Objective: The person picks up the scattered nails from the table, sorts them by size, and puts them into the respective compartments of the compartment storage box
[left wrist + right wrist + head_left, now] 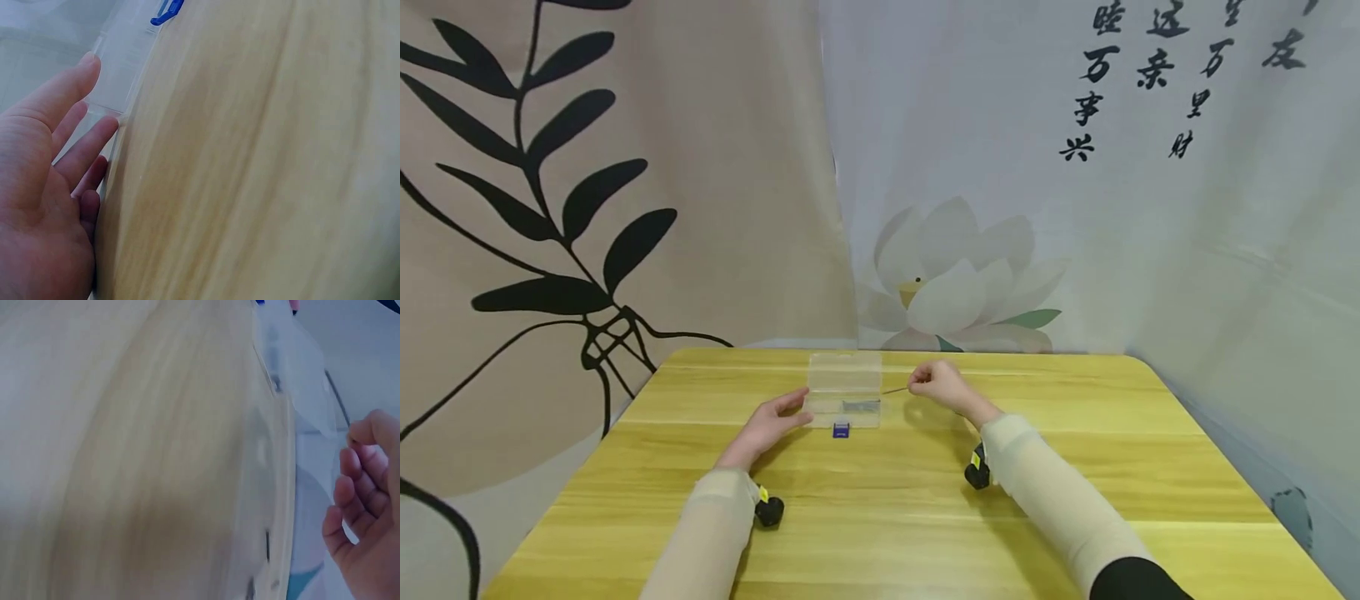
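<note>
A clear plastic case (pixel 846 372) lies with its lid raised at the back of the table. A blue latch (pixel 841 431) sits at its front edge. Dark, thin pieces (pixel 861 407) show in the right part of its base. My left hand (pixel 778 419) touches the case's left side, thumb and fingers fairly straight; the thumb (pixel 90 62) lies against the clear plastic. To the right of the case, my right hand (pixel 943 385) pinches a thin dark rod (pixel 895 390) between thumb and index finger. The rod's free end points toward the case; its exact kind cannot be told.
Two short dark, thin things (pixel 267 545) lie near the wooden table's (pixel 880 517) far edge in the right wrist view. Behind the table hangs a printed cloth (pixel 760 167). Black wrist cameras (pixel 769 512) stick out from both sleeves.
</note>
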A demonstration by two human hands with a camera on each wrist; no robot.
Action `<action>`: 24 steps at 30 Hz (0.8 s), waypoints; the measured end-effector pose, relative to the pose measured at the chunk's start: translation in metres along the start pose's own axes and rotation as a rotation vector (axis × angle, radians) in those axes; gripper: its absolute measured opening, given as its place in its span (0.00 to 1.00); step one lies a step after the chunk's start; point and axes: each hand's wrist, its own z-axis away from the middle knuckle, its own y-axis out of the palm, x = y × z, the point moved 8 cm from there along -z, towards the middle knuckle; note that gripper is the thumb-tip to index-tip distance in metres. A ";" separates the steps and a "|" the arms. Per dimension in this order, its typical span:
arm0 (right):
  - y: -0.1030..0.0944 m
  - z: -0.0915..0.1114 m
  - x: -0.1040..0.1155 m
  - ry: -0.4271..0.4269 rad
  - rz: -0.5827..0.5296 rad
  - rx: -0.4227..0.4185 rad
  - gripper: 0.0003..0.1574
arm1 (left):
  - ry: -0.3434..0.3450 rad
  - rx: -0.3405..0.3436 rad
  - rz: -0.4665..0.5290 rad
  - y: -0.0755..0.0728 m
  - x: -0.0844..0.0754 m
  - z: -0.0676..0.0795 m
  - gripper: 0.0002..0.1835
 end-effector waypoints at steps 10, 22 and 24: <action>0.047 -0.024 0.015 -0.022 0.056 -0.011 0.06 | -0.005 -0.006 0.000 0.000 0.000 0.003 0.34; 0.052 -0.030 0.019 -0.036 0.140 -0.031 0.08 | -0.008 -0.007 0.000 0.001 -0.003 0.001 0.34; 0.046 -0.028 0.019 -0.041 0.131 -0.040 0.09 | -0.006 -0.007 -0.018 -0.001 -0.002 0.001 0.34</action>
